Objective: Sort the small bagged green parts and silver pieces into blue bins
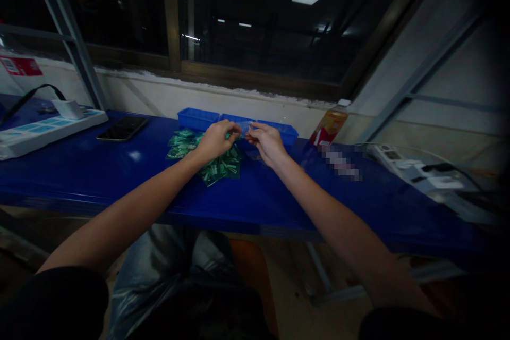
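Both my hands meet above the blue table point(119, 175), near its far edge. My left hand point(216, 139) and my right hand point(266, 142) pinch a small clear packet point(244, 128) between their fingertips. Under my left hand lies a pile of small green packets point(217, 166), spread toward the left. Just behind my hands stands a row of low blue trays point(197, 118); what they hold is not visible.
A dark phone point(122, 128) lies on the table to the left, beside a white power strip point(43, 130) with a plug. A red-orange box point(329, 126) stands at the right by the wall. More white power strips point(418, 170) with cables sit far right.
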`<state>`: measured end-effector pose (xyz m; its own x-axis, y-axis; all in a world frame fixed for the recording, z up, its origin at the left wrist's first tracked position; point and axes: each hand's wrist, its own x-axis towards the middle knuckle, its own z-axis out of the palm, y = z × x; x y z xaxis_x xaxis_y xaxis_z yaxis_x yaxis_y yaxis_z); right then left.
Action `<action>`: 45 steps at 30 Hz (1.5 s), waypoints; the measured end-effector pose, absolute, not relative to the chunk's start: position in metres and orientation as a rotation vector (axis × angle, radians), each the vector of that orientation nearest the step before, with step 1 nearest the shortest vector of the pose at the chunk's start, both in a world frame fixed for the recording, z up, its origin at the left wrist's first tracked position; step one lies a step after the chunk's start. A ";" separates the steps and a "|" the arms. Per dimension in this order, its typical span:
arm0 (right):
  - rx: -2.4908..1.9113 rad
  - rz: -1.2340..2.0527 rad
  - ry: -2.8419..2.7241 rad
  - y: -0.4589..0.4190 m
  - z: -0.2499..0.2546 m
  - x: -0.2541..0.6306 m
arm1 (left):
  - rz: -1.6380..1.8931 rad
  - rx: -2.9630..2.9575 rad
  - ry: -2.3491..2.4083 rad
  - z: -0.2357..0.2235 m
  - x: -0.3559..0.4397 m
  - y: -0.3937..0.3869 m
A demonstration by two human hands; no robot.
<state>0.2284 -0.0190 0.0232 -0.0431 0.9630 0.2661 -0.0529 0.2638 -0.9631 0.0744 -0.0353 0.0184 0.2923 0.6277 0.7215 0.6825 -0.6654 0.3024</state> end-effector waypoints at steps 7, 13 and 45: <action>-0.848 0.636 -1.610 -0.017 0.019 0.225 | -1.629 -2.494 -1.773 0.022 0.073 -0.034; -0.850 0.323 -1.784 -0.026 0.018 0.223 | -1.952 -2.560 -1.980 0.019 0.073 -0.030; -1.017 0.843 -1.446 -0.014 0.015 0.224 | -1.585 -2.438 -1.565 0.017 0.072 -0.031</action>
<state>0.2242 -0.0138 0.0150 -0.0066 0.9269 0.3753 0.1302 0.3729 -0.9187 0.0719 -0.0314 0.0172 0.0960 0.7721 0.6282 0.6183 -0.5408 0.5703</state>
